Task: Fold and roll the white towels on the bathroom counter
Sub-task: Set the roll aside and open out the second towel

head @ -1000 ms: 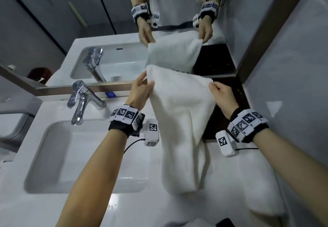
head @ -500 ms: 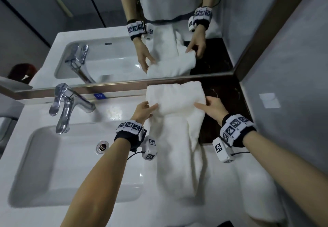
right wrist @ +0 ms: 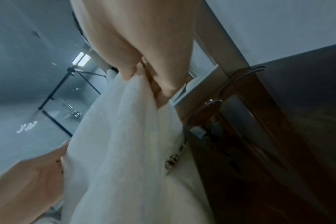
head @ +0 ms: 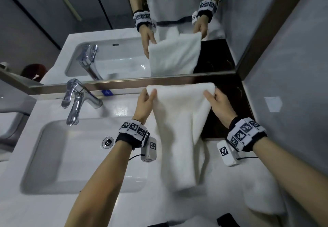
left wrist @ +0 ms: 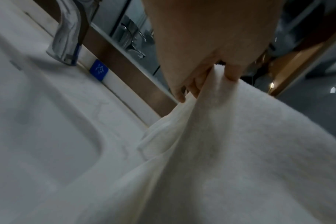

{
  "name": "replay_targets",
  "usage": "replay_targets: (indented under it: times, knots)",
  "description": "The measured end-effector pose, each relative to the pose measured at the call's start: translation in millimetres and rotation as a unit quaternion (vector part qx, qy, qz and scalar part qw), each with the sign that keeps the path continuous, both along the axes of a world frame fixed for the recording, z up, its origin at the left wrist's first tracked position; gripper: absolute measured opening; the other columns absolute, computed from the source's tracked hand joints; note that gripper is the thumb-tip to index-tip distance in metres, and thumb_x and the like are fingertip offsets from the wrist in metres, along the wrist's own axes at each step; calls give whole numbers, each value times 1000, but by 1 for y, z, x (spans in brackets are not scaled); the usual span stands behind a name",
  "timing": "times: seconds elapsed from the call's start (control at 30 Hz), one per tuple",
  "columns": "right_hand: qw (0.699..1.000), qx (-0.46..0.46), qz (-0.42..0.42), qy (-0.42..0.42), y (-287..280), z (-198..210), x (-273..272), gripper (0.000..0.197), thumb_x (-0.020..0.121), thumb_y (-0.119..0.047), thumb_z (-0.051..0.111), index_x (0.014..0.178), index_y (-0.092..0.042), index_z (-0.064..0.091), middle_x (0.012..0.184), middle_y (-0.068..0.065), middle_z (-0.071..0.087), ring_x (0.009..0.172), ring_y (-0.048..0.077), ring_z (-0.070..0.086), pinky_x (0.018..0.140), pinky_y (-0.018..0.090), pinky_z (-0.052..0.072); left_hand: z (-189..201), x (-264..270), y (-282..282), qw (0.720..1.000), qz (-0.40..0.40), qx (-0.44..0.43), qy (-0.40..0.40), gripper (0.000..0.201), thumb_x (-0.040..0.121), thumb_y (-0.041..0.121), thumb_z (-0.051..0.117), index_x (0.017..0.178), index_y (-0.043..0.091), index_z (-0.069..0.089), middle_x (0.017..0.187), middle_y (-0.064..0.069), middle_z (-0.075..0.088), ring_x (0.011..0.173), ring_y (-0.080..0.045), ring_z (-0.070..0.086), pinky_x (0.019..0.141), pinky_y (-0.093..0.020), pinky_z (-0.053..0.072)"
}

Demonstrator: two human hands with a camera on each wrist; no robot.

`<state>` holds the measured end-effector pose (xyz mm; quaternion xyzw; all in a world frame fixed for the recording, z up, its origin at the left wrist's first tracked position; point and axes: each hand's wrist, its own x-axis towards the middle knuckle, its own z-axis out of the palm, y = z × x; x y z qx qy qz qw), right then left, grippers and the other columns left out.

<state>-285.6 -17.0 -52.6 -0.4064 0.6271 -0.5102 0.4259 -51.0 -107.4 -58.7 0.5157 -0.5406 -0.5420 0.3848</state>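
A white towel (head: pixel 179 120) hangs folded lengthwise in the air in front of the mirror, its lower end near the counter. My left hand (head: pixel 147 96) pinches its top left corner, thumb on the near side. My right hand (head: pixel 212 94) pinches the top right corner. In the left wrist view the left hand (left wrist: pixel 217 75) has thumb and fingers closed on the towel (left wrist: pixel 230 159) edge. The right wrist view shows the right hand (right wrist: pixel 144 78) gripping the towel (right wrist: pixel 128 151) from above. A second white towel (head: pixel 262 191) lies crumpled on the counter at the right.
A white sink basin (head: pixel 74 155) with a chrome faucet (head: pixel 76 100) fills the left of the white counter (head: pixel 124 205). The mirror's frame (head: pixel 124 83) runs just behind the towel's top edge. A dark wooden tray (head: pixel 220 120) sits against the grey wall at the right.
The towel's top edge, bunched half a second ago, is now pulled out flat and wider. Both hands have moved apart and up toward the mirror frame.
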Motion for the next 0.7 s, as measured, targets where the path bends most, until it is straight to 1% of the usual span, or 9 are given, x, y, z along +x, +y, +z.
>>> replay_targets:
  times: [0.07, 0.13, 0.2, 0.27, 0.37, 0.47, 0.57, 0.63, 0.7]
  knots:
    - [999, -36, -9, -1, -1, 16, 1, 14, 96, -28, 49, 101, -34, 61, 100, -10, 67, 94, 6, 62, 80, 18, 51, 21, 0, 0, 999, 4, -26, 46, 13, 98, 22, 48, 88, 16, 53, 78, -3, 50, 68, -10, 52, 62, -21, 46]
    - [998, -68, -7, -1, -2, 32, 1, 16, 96, -27, 49, 106, -34, 59, 101, -13, 67, 96, 5, 64, 78, 15, 52, 39, 2, 2, 994, -18, -42, 100, 13, 97, 22, 50, 94, 10, 52, 84, -10, 53, 75, -18, 55, 69, -30, 48]
    - [995, -101, 22, -17, -3, 46, 1, 21, 95, -24, 52, 111, -37, 55, 107, -17, 65, 101, 0, 63, 78, 12, 50, 53, 4, 4, 986, -71, -45, 143, 21, 95, 24, 53, 113, 13, 53, 108, -10, 63, 98, -26, 62, 83, -38, 52]
    - [991, -114, 73, -4, -1, 59, 0, 35, 91, -20, 59, 118, -39, 48, 117, -19, 60, 106, -6, 59, 81, 9, 49, 63, 4, 10, 982, -125, -44, 134, 35, 95, 22, 55, 129, 26, 47, 127, -1, 63, 114, -20, 62, 88, -34, 54]
    - [990, -100, 97, 31, -1, 69, -6, 38, 87, -19, 65, 119, -32, 50, 120, -13, 62, 103, -8, 61, 79, 9, 50, 74, 7, 15, 986, -124, -42, 104, 34, 95, 20, 55, 126, 32, 47, 119, 5, 66, 108, -14, 65, 82, -27, 55]
    - [993, -84, 83, -6, -2, 73, -12, 9, 91, -21, 60, 95, -25, 67, 91, -13, 75, 84, -1, 69, 66, 11, 51, 85, 13, 14, 988, -101, 41, 106, 25, 97, 33, 49, 112, 18, 62, 99, 2, 74, 93, -15, 70, 74, -25, 57]
    - [992, -80, 79, -58, -3, 69, -12, 13, 92, -20, 58, 98, -25, 68, 95, -9, 75, 92, 7, 69, 72, 15, 53, 86, 15, 12, 982, -56, 118, 134, 33, 100, 32, 41, 101, 10, 66, 86, 1, 76, 85, -15, 71, 73, -26, 57]
    - [990, -78, 61, -99, -6, 64, -12, 16, 92, -16, 58, 102, -24, 67, 99, -7, 74, 95, 8, 69, 73, 16, 54, 83, 16, 13, 979, -41, 117, 161, 26, 100, 20, 41, 109, 6, 61, 93, -2, 74, 88, -15, 69, 78, -29, 56]
    - [990, -58, 37, -123, -8, 61, -14, 20, 91, -12, 59, 110, -13, 65, 97, -4, 74, 91, 7, 70, 71, 16, 54, 83, 20, 17, 975, -56, 113, 183, 28, 99, 14, 42, 122, 5, 56, 108, -7, 70, 94, -17, 68, 85, -30, 55]
